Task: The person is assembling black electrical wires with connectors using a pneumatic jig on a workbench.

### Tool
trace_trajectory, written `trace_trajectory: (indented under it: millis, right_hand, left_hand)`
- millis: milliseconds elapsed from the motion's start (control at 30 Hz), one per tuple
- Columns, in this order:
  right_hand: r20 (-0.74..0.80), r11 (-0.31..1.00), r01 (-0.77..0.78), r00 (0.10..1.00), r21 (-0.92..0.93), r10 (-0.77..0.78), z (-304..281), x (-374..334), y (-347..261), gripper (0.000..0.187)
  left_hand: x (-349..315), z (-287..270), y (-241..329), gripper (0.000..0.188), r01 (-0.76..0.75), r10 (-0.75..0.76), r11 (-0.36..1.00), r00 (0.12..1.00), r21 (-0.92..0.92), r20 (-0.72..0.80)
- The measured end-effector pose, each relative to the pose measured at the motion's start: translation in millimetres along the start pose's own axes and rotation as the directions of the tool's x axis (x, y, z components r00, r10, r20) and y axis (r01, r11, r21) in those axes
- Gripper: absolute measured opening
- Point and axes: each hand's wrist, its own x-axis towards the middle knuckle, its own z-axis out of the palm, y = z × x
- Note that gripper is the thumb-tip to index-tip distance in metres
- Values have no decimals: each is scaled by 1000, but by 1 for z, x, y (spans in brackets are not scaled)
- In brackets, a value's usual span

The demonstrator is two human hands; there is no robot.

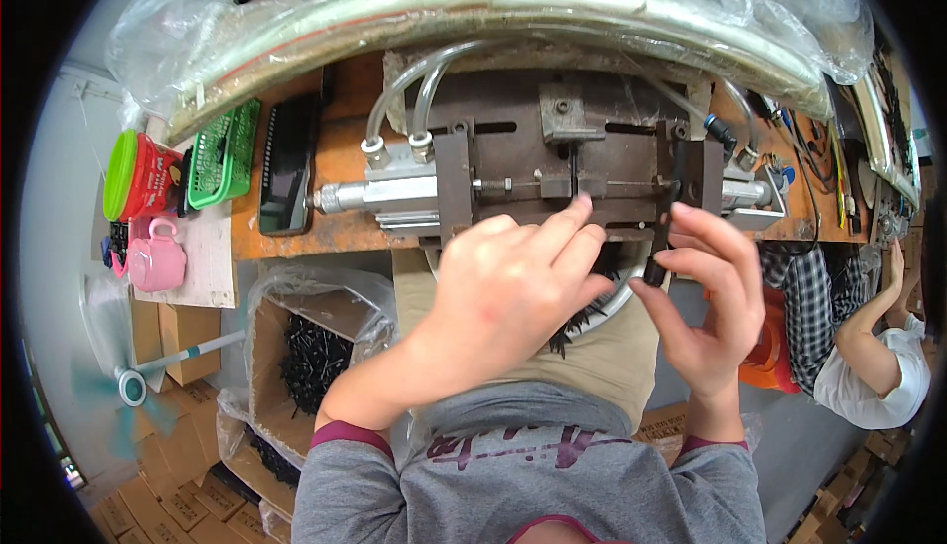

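Observation:
My left hand (pixel 518 283) reaches over the front of a dark metal fixture (pixel 508 100). Its index finger is stretched out, the tip at the small centre jaws (pixel 572 185); the thumb is apart, and nothing shows in its grasp. A thin black piece stands upright between those jaws. My right hand (pixel 715 297) pinches the lower end of a slim black plastic part (pixel 659 248) between thumb and fingers, beside the fixture's right block (pixel 698 184). The part's upper end overlaps the dark block, so its full shape is hard to make out.
Air cylinders (pixel 406 199) with clear hoses (pixel 380 100) flank the fixture. On the left are a green basket (pixel 237 149), a black tray (pixel 286 164), a pink cup (pixel 158 256) and a red tub (pixel 153 174). A lined carton (pixel 266 347) holds black parts. Another person (pixel 878 371) sits at right.

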Motion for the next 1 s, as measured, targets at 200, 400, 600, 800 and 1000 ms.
trace_trajectory:
  millis: [200, 400, 600, 800, 1000]
  right_hand:
    - [186, 975, 140, 977, -173, -107, 25, 1, 2, 24]
    - [239, 936, 237, 955, -260, -176, 44, 8, 1, 14]
    - [274, 921, 240, 949, -307, -156, 41, 10, 1, 19]
    - [344, 978, 168, 932, -124, -116, 16, 51, -8, 37]
    - [-104, 837, 386, 884, -387, -455, -1, 201, 23, 15]
  left_hand:
    - [83, -52, -48, 15, -121, 212, 964, 885, 237, -415]
    - [150, -51, -112, 12, -106, 231, 841, 957, 531, -176]
    - [155, -47, -110, 9, -142, 172, 979, 962, 149, -213]
    - [135, -78, -77, 9, 141, -368, 834, 862, -533, -348]
    - [77, -88, -47, 12, 84, -294, 908, 827, -411, -480]
